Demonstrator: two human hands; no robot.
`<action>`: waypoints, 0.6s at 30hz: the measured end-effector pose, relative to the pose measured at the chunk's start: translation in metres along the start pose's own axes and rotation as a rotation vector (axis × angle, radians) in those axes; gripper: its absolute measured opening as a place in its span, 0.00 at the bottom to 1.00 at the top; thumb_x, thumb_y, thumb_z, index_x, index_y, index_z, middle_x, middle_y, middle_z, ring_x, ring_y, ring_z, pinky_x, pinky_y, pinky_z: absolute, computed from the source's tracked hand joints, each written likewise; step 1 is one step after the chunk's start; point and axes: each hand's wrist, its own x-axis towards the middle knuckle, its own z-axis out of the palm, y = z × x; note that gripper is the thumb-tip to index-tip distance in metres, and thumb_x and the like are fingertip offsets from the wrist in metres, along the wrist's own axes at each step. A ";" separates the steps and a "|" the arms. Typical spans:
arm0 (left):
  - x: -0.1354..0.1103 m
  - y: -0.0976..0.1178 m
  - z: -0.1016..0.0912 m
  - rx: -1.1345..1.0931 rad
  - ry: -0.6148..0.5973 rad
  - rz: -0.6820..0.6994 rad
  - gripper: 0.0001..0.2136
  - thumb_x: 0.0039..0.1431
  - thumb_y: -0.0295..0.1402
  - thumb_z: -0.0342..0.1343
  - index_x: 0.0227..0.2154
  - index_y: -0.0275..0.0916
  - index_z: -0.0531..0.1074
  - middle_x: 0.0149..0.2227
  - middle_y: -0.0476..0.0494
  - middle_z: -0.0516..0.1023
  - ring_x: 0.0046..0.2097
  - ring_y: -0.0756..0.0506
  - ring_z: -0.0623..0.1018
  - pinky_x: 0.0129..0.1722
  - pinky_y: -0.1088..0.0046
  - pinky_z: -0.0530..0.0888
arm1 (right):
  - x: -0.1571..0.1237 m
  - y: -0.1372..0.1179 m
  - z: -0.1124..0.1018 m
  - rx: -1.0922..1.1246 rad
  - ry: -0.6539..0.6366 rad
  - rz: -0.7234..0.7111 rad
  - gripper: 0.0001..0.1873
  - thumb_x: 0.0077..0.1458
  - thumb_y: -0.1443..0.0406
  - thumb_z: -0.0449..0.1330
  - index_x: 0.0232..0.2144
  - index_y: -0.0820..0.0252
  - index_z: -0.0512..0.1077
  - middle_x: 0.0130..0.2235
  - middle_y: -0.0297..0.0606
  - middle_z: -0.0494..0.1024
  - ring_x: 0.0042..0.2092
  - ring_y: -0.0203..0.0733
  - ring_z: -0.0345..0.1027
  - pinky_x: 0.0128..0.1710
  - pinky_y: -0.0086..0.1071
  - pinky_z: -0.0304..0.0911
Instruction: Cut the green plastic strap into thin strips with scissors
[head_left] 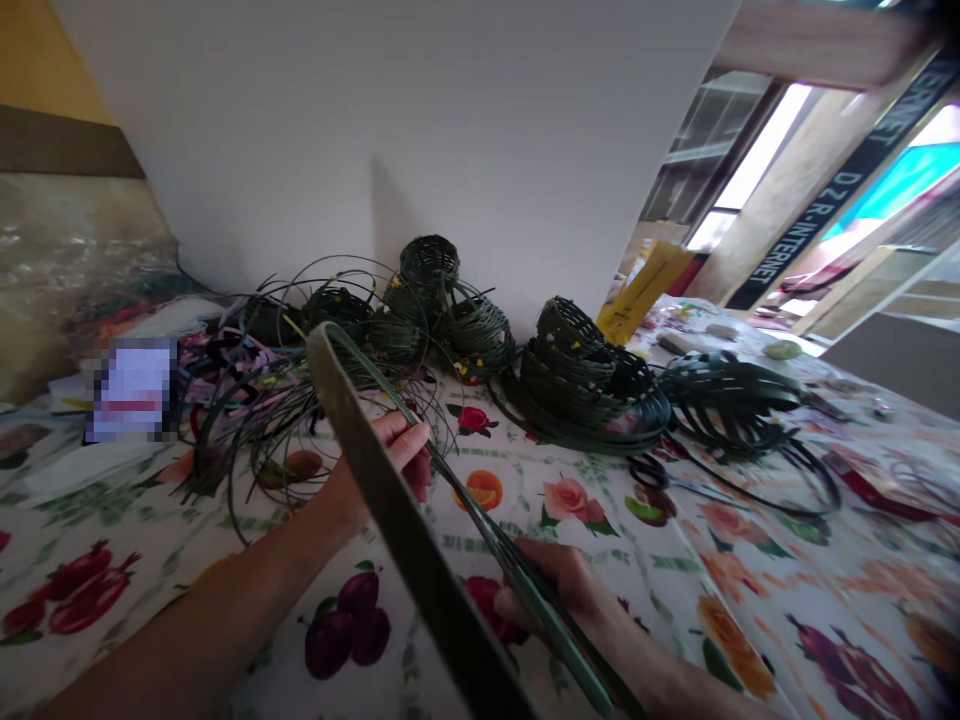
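My left hand (390, 455) is closed around thin dark green strips (480, 515) that run from a loop near the top down toward me. My right hand (559, 585) pinches the same bundle of strips lower down, close to the table. A wide flat olive strip (405, 530) arches up and crosses in front of my left wrist. The strips stretch taut between the two hands above a fruit and flower patterned tablecloth (750, 600).
Several small dark green woven baskets (577, 370) sit against the white wall (420, 130). A tangle of loose green strips (247, 420) lies at left. Scissors (660, 478) rest on the cloth at centre right. A yellow box (645, 290) stands behind.
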 end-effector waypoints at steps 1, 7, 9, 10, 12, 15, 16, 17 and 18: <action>0.000 0.000 0.000 0.000 -0.004 0.000 0.17 0.57 0.43 0.56 0.20 0.37 0.65 0.16 0.49 0.72 0.17 0.52 0.71 0.16 0.79 0.61 | 0.000 0.001 0.000 -0.004 -0.014 -0.001 0.19 0.53 0.52 0.62 0.25 0.61 0.65 0.25 0.29 0.65 0.28 0.35 0.55 0.25 0.27 0.52; 0.000 -0.001 -0.003 0.043 -0.025 0.031 0.18 0.59 0.43 0.55 0.20 0.36 0.66 0.16 0.48 0.73 0.18 0.52 0.71 0.17 0.78 0.62 | 0.001 0.003 -0.001 -0.052 -0.032 -0.002 0.19 0.56 0.53 0.59 0.25 0.62 0.64 0.25 0.30 0.63 0.29 0.35 0.53 0.26 0.28 0.51; 0.000 -0.002 -0.002 0.038 -0.029 0.033 0.17 0.59 0.43 0.55 0.20 0.37 0.66 0.16 0.48 0.72 0.18 0.52 0.71 0.17 0.78 0.63 | 0.002 0.004 -0.001 -0.059 -0.025 -0.006 0.18 0.55 0.53 0.60 0.24 0.61 0.64 0.24 0.29 0.61 0.28 0.34 0.52 0.25 0.28 0.50; 0.000 -0.003 -0.002 0.030 -0.029 0.031 0.17 0.59 0.43 0.56 0.20 0.37 0.66 0.16 0.49 0.72 0.18 0.51 0.71 0.17 0.78 0.63 | 0.003 0.004 -0.001 -0.060 -0.024 -0.010 0.18 0.55 0.54 0.60 0.24 0.61 0.64 0.24 0.29 0.61 0.27 0.34 0.52 0.24 0.28 0.49; 0.000 -0.003 -0.001 0.013 -0.014 0.020 0.17 0.57 0.43 0.57 0.19 0.37 0.65 0.16 0.49 0.72 0.18 0.51 0.72 0.17 0.78 0.63 | 0.003 0.004 -0.002 -0.062 -0.013 -0.018 0.17 0.55 0.55 0.60 0.24 0.60 0.64 0.24 0.28 0.61 0.27 0.34 0.52 0.24 0.27 0.49; 0.000 0.002 -0.002 -0.003 0.014 -0.027 0.17 0.55 0.44 0.59 0.20 0.37 0.66 0.17 0.47 0.73 0.18 0.50 0.72 0.15 0.78 0.63 | 0.003 0.001 -0.003 -0.067 -0.002 -0.033 0.16 0.55 0.56 0.60 0.23 0.61 0.66 0.23 0.29 0.63 0.26 0.34 0.54 0.23 0.27 0.50; 0.000 0.005 -0.002 -0.008 0.037 -0.031 0.17 0.54 0.44 0.59 0.20 0.37 0.66 0.18 0.47 0.74 0.18 0.50 0.73 0.15 0.78 0.63 | 0.003 0.000 -0.003 -0.065 -0.006 -0.033 0.16 0.55 0.56 0.60 0.23 0.61 0.67 0.23 0.29 0.64 0.26 0.34 0.55 0.23 0.27 0.51; 0.001 0.008 -0.004 -0.006 0.066 -0.019 0.16 0.54 0.44 0.60 0.21 0.37 0.66 0.19 0.47 0.74 0.19 0.50 0.73 0.15 0.78 0.64 | 0.003 -0.001 -0.004 -0.065 -0.012 -0.031 0.15 0.55 0.56 0.60 0.24 0.61 0.68 0.23 0.30 0.66 0.26 0.34 0.57 0.24 0.27 0.53; 0.001 0.010 -0.005 0.003 0.099 0.010 0.16 0.53 0.43 0.60 0.21 0.37 0.67 0.20 0.48 0.74 0.19 0.50 0.73 0.16 0.78 0.65 | 0.003 -0.002 -0.004 -0.066 -0.016 -0.028 0.15 0.54 0.56 0.61 0.24 0.61 0.69 0.23 0.31 0.68 0.26 0.35 0.59 0.24 0.27 0.54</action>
